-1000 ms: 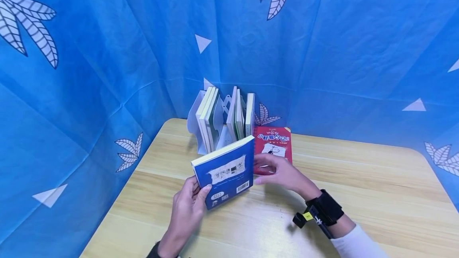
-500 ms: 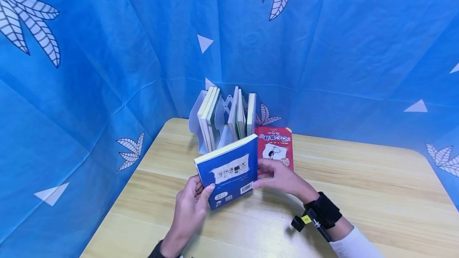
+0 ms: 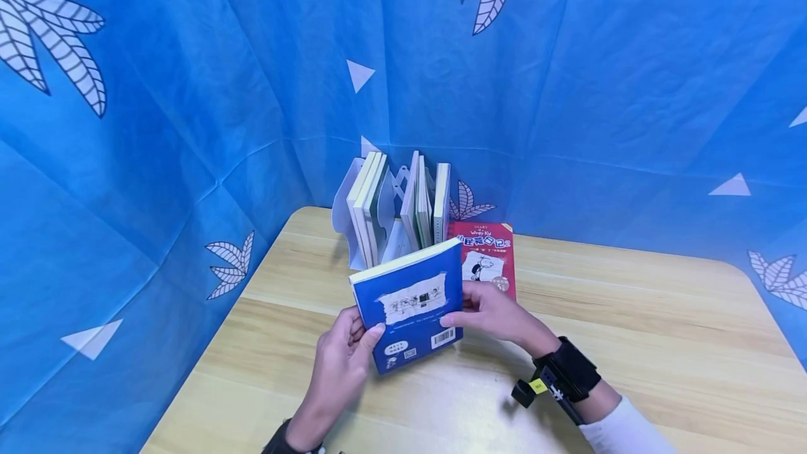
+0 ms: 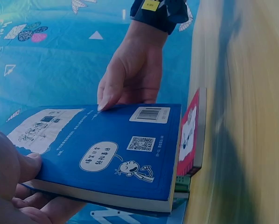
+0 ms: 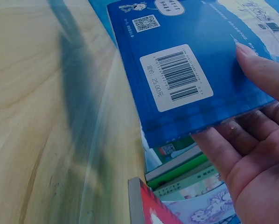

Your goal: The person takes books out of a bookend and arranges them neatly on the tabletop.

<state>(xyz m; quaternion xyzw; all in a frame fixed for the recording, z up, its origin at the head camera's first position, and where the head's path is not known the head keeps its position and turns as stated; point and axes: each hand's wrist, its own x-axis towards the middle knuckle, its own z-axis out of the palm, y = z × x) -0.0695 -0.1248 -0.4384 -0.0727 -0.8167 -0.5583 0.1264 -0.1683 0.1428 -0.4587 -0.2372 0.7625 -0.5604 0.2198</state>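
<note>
A blue paperback book is held up above the table, tilted, its back cover with barcode facing me. My left hand grips its left edge, thumb on the cover and fingers behind. At the opposite edge, the spine side, my right hand pinches the book, thumb in front and fingers underneath, as the right wrist view shows. Behind the right hand a red book stands with its front cover toward me, partly hidden by the hand and the blue book.
A white book rack stands at the table's back left. Several upright books fill its left part, and more books stand at its right. The wooden table reaches to the right. A blue patterned curtain hangs behind.
The blue book has shifted slightly to the right with my left hand. My right hand, at first just beside its edge, has taken hold of it, the thumb now lying on the cover.
</note>
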